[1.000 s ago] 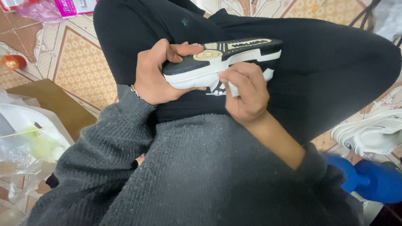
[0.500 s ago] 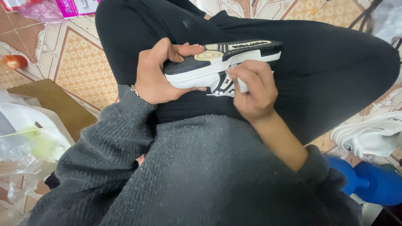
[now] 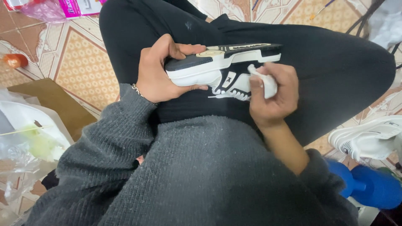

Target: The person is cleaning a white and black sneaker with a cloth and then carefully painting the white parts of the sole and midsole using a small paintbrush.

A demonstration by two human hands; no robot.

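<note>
A black and white sneaker [image 3: 217, 67] lies on its side across my lap, sole facing up and away. My left hand [image 3: 161, 71] grips its heel end, thumb on the sole and fingers under the upper. My right hand [image 3: 274, 94] pinches a small white cloth [image 3: 264, 80] and presses it against the white side of the shoe near the middle. My legs in black trousers are crossed beneath the shoe.
A second white sneaker [image 3: 368, 138] rests on the tiled floor at right, above a blue dumbbell [image 3: 368, 186]. A cardboard piece [image 3: 58, 102] and clear plastic bags [image 3: 25, 142] lie at left. A pink package [image 3: 71, 6] sits at top left.
My right hand with the cloth has slid to the right and slightly down along the shoe's side. The left hand keeps the same grip on the heel.
</note>
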